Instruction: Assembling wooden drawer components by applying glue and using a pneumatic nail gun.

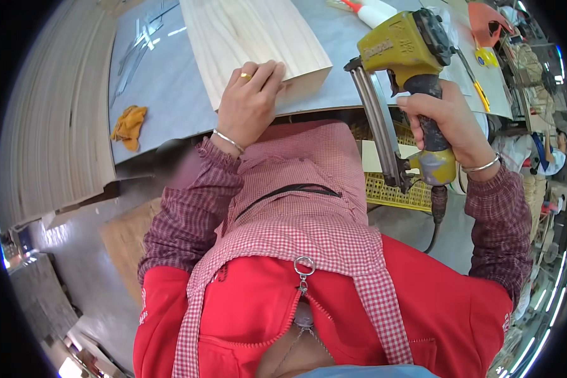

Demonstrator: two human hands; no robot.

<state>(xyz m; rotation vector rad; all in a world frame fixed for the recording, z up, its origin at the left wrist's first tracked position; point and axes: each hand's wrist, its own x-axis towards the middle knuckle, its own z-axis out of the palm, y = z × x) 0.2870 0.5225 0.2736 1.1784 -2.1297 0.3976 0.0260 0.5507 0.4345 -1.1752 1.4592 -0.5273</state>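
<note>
My left hand [252, 97] lies over the near edge of a pale wooden box [252, 38], its fingers bent together on the top and its thumb hidden. The box rests on the grey-blue tabletop, near the table's front edge. In my right hand [450, 120] is a yellow and black pneumatic nail gun [400, 47], its dark handle wrapped by my fingers. The gun is held up to the right of the box, apart from it, with its long metal magazine on the side toward the box. An air hose [436, 220] hangs from the handle's lower end.
Long stacked boards [57, 101] stand along the left. An orange cloth [130, 127] and thin metal strips [135, 53] lie on the table [164, 82]. A white bottle [375, 12], tape roll [485, 58] and yellow cutter [481, 94] are at the right. Below sits a yellow crate [394, 192].
</note>
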